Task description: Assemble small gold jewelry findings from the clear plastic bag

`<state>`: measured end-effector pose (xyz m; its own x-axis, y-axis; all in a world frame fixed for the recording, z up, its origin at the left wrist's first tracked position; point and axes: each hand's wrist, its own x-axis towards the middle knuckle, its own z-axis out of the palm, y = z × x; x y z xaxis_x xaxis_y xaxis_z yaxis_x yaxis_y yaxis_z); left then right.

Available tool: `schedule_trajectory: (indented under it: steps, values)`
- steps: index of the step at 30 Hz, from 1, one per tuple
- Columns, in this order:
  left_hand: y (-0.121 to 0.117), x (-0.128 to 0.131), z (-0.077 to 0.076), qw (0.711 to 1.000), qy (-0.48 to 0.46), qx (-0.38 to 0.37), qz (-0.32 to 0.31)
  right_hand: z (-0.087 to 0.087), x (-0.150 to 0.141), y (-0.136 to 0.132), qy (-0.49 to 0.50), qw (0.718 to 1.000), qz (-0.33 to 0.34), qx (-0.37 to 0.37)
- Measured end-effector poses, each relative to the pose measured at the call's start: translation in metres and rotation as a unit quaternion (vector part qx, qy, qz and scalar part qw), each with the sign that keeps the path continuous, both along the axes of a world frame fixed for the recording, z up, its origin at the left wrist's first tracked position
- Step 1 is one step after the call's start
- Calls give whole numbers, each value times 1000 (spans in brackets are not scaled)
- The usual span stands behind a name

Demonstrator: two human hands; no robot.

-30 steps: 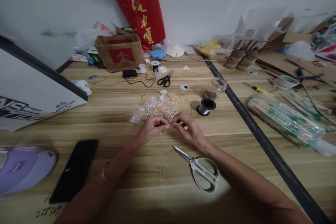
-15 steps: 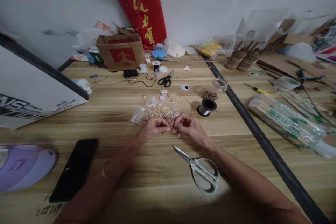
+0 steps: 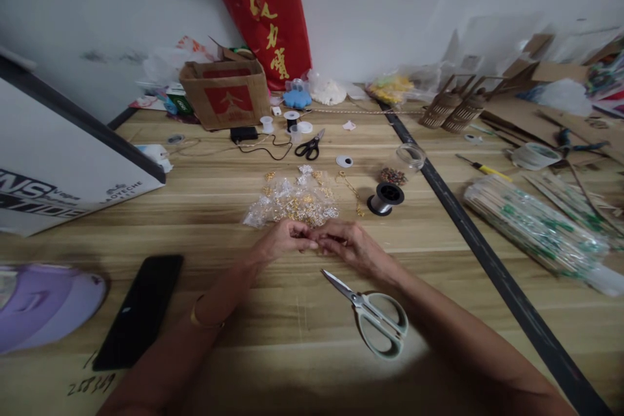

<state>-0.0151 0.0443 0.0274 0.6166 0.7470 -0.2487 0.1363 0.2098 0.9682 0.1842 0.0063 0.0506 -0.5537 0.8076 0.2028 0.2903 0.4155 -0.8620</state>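
Note:
My left hand (image 3: 286, 238) and my right hand (image 3: 347, 242) meet fingertip to fingertip over the table's middle. Both are closed in a pinch; whatever sits between the fingers is too small to make out. Just beyond them lie clear plastic bags (image 3: 287, 198) with gold and silver beads or findings. A thin gold chain (image 3: 351, 190) stretches to the right of the bags, beside a black spool of silvery wire (image 3: 385, 199). Nearer to me, below my right hand, rest pale-handled scissors (image 3: 373, 318), their blades slightly apart and pointing up-left.
A black phone (image 3: 141, 312) and a purple cap-like object (image 3: 49, 305) lie at left. Black scissors (image 3: 310, 145), a jar of beads (image 3: 394, 174) and a paper bag (image 3: 227, 94) stand farther back. Wrapped sticks (image 3: 533, 221) lie at right, past a dark strip (image 3: 463, 234).
The fingers of my right hand have moved left and closed in against my left fingertips. The scissors and bags lie where they were; the view has shifted slightly.

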Motion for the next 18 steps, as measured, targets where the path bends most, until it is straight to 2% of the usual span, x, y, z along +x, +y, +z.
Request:
schedule_trajectory:
  steps: [3,10,14,18]
  values:
    - [0,0,1,1000,0,-6,-15,3,0,0,-16,999,18,40]
    - [-1,1,3,999,-9,-30,-24,1,0,0,-45,995,46,75]
    - [-1,1,2,999,-10,-27,-16,-5,0,1,-83,991,33,103]
    - [-2,2,0,1000,-10,-17,6,-4,1,1,-85,992,2,91]
